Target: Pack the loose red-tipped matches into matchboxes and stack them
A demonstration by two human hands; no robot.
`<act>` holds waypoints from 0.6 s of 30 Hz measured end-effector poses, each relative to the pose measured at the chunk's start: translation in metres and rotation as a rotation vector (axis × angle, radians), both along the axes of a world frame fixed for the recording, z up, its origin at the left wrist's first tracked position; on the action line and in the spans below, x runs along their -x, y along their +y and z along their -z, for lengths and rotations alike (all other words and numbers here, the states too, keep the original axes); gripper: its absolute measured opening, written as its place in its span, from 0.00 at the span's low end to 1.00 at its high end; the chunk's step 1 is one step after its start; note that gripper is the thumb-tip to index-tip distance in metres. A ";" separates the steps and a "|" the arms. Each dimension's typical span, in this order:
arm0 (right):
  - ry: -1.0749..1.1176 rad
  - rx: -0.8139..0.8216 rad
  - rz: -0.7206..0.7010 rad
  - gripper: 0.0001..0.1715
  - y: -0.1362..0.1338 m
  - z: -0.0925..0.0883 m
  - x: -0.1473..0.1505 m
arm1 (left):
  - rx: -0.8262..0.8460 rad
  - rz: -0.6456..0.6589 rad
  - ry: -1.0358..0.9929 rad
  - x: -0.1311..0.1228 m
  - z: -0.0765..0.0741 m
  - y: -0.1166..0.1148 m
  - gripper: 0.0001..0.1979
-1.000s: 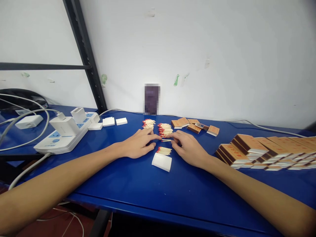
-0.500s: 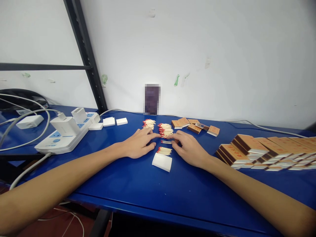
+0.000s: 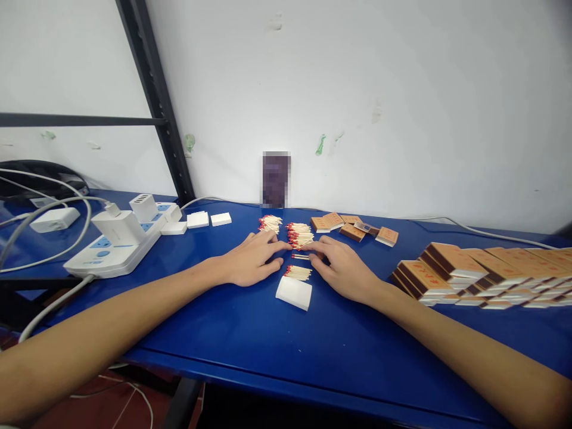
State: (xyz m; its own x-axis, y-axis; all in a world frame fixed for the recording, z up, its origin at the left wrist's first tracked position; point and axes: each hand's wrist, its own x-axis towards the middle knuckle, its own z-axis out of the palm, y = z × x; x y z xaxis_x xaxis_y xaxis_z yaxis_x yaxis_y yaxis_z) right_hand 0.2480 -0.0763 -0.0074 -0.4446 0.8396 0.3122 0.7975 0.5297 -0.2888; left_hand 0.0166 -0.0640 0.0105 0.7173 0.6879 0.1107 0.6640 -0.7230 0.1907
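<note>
My left hand (image 3: pixel 251 261) rests palm down on the blue table (image 3: pixel 250 339), its fingers stretched toward a pile of red-tipped matches (image 3: pixel 298 234). My right hand (image 3: pixel 343 267) lies opposite, fingers curled, index reaching to the same pile. Between the fingertips lie one or two loose matches (image 3: pixel 301 257). Just nearer, a small bunch of matches (image 3: pixel 297 273) pokes out of a white inner tray (image 3: pixel 294 292). A second match pile (image 3: pixel 269 224) sits farther back left.
Loose orange matchbox sleeves (image 3: pixel 353 226) lie behind the right hand. Rows of stacked matchboxes (image 3: pixel 482 275) fill the right side. A white power strip with chargers (image 3: pixel 116 238) and cables sits at left, with small white trays (image 3: pixel 208 220) beside it. A black shelf post (image 3: pixel 154 101) rises behind.
Almost nothing has moved; the loose matches between the fingertips have shifted slightly and both hands stay in place.
</note>
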 end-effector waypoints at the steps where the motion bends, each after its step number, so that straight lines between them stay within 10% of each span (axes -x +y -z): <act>1: -0.001 -0.001 -0.002 0.19 0.000 0.000 0.000 | 0.000 0.001 0.001 0.000 0.000 0.000 0.21; 18: 0.029 -0.009 0.027 0.18 0.000 0.002 0.000 | 0.027 0.013 0.032 -0.004 0.001 0.003 0.26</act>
State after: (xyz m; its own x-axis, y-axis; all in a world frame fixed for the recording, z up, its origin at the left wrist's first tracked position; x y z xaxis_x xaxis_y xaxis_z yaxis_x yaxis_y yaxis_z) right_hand 0.2482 -0.0761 -0.0093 -0.4120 0.8483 0.3325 0.8030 0.5106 -0.3076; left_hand 0.0202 -0.0613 0.0096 0.7293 0.6808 0.0687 0.6605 -0.7266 0.1891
